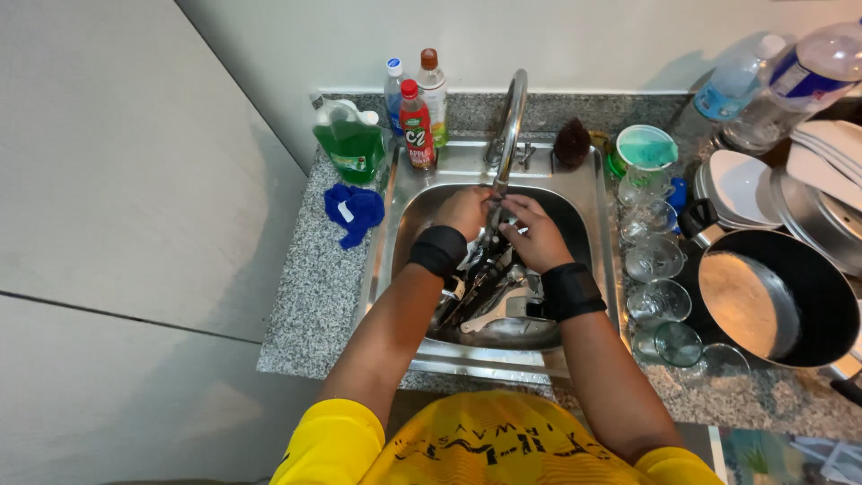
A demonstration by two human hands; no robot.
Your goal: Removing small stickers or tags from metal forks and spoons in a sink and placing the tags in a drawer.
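Note:
Both my hands are over a steel sink [588, 189], under the curved tap [510, 126]. My left hand [464, 212] and my right hand [537, 235] are closed together on a utensil [496, 235] beneath the spout; what kind it is I cannot tell. Each wrist wears a black band. Below the hands, several utensils and dishes [489, 296] lie in the basin.
A green detergent jug [348, 139], three bottles [416, 121] and a blue cloth [355, 211] sit left of the sink. Upturned glasses [655, 260], a black pan [777, 296], plates [745, 184] and plastic bottles [790, 81] crowd the granite counter on the right. A brown scrubber [572, 144] rests behind the basin.

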